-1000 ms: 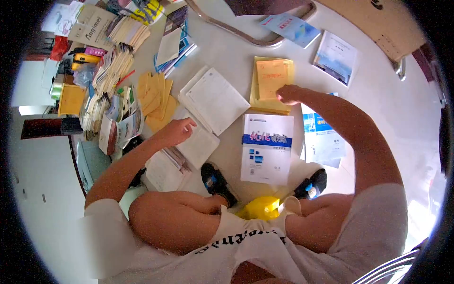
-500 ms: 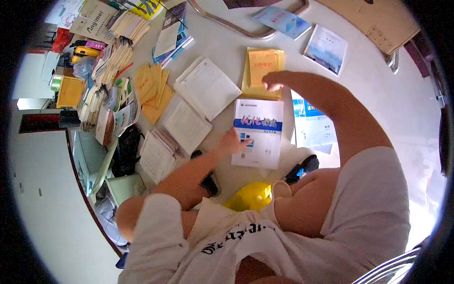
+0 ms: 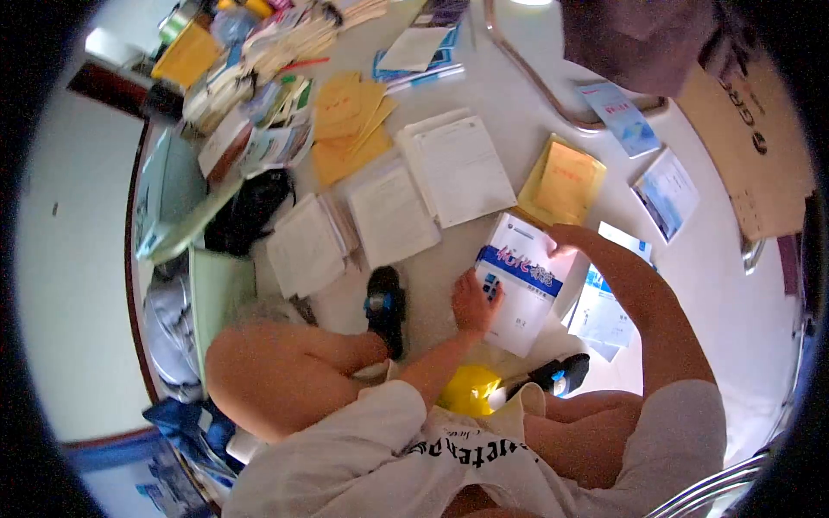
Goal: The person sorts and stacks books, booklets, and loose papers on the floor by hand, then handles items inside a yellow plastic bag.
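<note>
A white book with a blue band [image 3: 528, 298] lies in front of me, tilted in the view. My left hand [image 3: 477, 302] is at its left edge, thumb over the cover and the other fingers partly hidden. At its upper right corner is my right hand [image 3: 566, 242], thumb and fingers close together at the edge. Just beyond the book sit orange-yellow envelopes or notebooks [image 3: 567, 184]. Blue and white booklets [image 3: 602, 311] lie to the right of the book, partly behind my right forearm.
Paper stacks [image 3: 466, 168] lie left of the book, with brown envelopes [image 3: 345, 116] beyond. A metal tube frame [image 3: 535, 82] and a cardboard box [image 3: 751, 155] stand farther off. A yellow object [image 3: 466, 390] is between my feet; a black slipper [image 3: 385, 311] is on the left.
My left hand has come from above the papers to the book's left edge. My right hand has left the orange envelopes for the book's upper corner. The view has turned.
</note>
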`<state>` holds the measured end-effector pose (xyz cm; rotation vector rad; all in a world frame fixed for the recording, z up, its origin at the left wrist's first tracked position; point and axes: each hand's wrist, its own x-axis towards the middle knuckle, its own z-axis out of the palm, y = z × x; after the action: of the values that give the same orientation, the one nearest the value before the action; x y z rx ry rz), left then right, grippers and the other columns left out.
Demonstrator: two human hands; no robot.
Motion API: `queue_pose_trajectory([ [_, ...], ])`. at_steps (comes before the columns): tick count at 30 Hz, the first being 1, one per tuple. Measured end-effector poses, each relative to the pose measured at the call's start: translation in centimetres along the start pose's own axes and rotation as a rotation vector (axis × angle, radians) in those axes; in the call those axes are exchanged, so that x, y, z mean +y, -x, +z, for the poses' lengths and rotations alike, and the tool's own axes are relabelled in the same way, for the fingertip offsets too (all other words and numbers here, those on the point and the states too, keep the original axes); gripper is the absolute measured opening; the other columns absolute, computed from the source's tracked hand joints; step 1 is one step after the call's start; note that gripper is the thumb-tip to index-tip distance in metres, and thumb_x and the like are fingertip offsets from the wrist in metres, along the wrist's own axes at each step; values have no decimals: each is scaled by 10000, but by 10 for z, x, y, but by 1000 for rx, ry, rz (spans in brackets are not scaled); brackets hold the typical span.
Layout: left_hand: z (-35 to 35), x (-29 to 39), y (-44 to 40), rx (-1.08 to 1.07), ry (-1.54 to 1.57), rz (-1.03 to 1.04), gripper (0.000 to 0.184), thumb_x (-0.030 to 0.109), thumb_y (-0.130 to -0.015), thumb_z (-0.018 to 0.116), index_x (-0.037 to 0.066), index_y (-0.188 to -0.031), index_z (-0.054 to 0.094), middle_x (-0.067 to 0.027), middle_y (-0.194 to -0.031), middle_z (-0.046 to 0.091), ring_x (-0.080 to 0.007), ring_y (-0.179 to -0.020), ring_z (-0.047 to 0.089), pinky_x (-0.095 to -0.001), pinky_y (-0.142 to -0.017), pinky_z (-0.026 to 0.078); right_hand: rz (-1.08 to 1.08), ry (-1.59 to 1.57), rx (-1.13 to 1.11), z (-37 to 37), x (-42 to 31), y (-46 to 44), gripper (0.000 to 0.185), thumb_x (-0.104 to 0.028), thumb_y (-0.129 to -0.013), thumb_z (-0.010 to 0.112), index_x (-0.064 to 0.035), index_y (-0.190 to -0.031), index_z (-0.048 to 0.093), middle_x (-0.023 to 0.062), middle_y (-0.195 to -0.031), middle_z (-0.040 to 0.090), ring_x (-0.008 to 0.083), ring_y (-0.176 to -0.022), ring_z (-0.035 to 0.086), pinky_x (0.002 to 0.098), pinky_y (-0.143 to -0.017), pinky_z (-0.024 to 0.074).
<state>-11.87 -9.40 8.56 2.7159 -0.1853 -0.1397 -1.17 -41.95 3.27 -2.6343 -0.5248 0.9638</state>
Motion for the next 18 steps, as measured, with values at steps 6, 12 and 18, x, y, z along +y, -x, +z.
queue_pose_trajectory([
  [6,-35,11,-6,81,66,-61,626,452,-867,644,1,-1272,487,-190,-1201,560,-352,-1132,541,-500,-903,461,102,162,-162,-12,-22,-1,793,-387,-700,826,58,-1275,509,278,-1238,603,405,-1152,598,459,-972,493],
  [12,-38,-66,-217,613,70,-98,410,314,-898,611,13,-1165,530,-189,-1136,554,-360,-1117,534,-502,-887,458,147,149,-29,-23,-47,14,717,-304,-681,839,23,-1219,497,246,-1136,630,394,-1060,631,468,-902,520],
  [18,-161,-247,-402,529,-46,-605,834,636,-877,573,-73,-1306,480,-284,-1267,533,-423,-1206,514,-487,-998,435,90,106,219,6,-33,35,843,-319,-703,847,-52,-1374,412,197,-1132,574,380,-1083,583,455,-908,485],
])
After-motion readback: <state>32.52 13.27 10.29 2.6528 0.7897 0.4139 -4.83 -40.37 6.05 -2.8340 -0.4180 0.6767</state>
